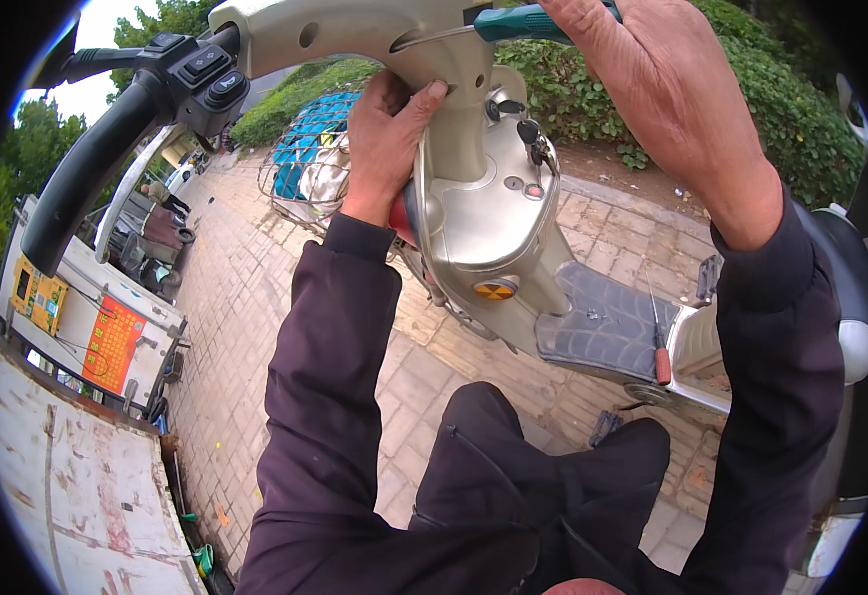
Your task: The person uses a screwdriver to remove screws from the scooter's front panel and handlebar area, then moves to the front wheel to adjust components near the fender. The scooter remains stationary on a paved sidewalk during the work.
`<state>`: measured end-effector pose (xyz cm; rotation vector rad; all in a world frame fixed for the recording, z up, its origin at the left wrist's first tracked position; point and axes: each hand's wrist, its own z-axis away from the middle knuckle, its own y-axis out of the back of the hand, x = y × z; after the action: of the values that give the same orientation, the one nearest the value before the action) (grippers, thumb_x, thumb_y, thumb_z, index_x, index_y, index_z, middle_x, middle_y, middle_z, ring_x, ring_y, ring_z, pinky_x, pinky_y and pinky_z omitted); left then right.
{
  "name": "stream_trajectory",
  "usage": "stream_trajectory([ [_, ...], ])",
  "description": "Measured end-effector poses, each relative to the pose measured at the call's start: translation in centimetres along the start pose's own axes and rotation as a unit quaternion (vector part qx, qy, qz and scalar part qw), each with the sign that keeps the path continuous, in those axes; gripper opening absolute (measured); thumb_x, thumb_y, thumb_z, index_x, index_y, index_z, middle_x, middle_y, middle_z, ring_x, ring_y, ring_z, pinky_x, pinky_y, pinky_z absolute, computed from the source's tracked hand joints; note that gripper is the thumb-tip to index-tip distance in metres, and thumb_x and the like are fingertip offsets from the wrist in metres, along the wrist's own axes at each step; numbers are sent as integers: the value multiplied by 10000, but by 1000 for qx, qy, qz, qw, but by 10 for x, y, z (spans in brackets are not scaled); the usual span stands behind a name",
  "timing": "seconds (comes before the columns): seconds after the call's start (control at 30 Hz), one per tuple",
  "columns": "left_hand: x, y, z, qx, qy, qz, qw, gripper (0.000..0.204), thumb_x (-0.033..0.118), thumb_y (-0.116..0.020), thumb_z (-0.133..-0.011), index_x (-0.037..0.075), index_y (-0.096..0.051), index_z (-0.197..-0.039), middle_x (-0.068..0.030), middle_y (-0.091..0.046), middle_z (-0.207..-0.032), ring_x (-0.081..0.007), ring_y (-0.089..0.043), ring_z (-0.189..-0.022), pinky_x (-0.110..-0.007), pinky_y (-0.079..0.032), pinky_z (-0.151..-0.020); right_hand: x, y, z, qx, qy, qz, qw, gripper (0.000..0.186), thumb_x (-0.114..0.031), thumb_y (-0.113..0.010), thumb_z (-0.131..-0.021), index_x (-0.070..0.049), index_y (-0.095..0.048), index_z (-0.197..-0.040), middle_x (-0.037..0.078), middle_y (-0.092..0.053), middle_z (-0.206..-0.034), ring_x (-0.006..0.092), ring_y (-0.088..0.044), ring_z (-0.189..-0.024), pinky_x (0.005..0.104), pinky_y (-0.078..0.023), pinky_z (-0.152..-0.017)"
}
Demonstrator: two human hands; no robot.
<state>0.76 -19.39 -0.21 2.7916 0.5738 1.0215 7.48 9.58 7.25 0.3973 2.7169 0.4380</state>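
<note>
My right hand (672, 119) grips a teal-handled screwdriver (528, 22), whose thin shaft reaches into a hole in the scooter's beige handlebar cover (345, 30). My left hand (384, 154) wraps the steering column (449, 129) below that hole, its thumb pressed on the plastic. A black grip with switches (196, 74) sticks out at the upper left. Keys (533, 139) hang by the column at the front panel (483, 223). A red-handled screwdriver (662, 362) lies on the grey footboard mat (592, 312).
A wire basket (277, 171) with blue and pale bundles stands behind. At left are a white metal cart (77, 476), a board with yellow and orange panels (112, 337) and a distant person (161, 193). A hedge (781, 109) borders the brick pavement (216, 377); another vehicle (855, 327) is at right.
</note>
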Motion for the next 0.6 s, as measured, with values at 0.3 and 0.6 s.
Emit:
stream_trajectory([
  [0.3,-3,3,-1,-4,-5,1,1000,470,254,-794,-925,-72,-632,-1223,-156,-737,-1154,-178,-695,-1016,-313,-535,-909,21,-26,3,79,91,23,992,208,-155,-725,-953,8,-610,-1012,120,-582,-684,204,-557,-591,338,-452,-573],
  [0.6,-9,3,-2,6,-2,-11,1000,497,277,-796,-918,-69,-630,-1234,-163,-741,-1135,-197,-705,-1004,-323,-540,-900,16,-10,2,-37,99,115,988,347,-207,-737,-941,2,-549,-1145,95,-594,-821,186,-588,-702,330,-471,-645],
])
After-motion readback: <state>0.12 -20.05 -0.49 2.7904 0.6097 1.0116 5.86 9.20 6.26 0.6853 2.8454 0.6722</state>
